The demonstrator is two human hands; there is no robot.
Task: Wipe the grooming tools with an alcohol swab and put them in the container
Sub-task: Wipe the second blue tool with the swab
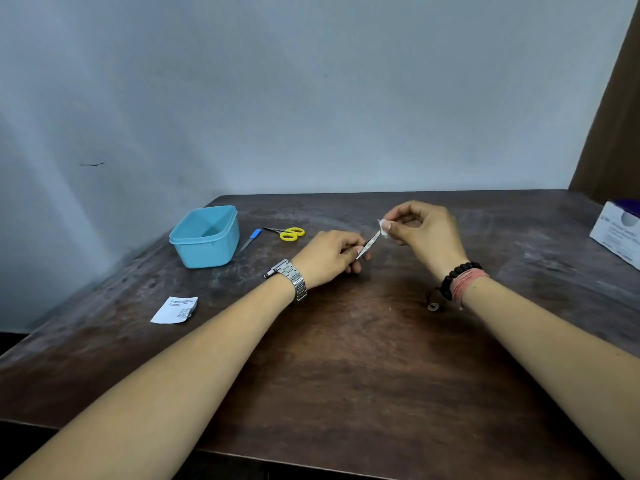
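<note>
My left hand (329, 256) pinches the lower end of a thin metal nail file (370, 243), held above the middle of the table. My right hand (424, 233) pinches a small white alcohol swab (383, 226) against the file's upper tip. An open light-blue plastic container (205, 237) stands at the back left. Right of the container lie a blue-handled file (250, 240) and small yellow-handled scissors (289, 233).
A torn white swab wrapper (175, 309) lies near the left edge of the dark wooden table (346, 358). A white and purple box (618, 233) stands at the far right edge. A grey wall rises behind the table.
</note>
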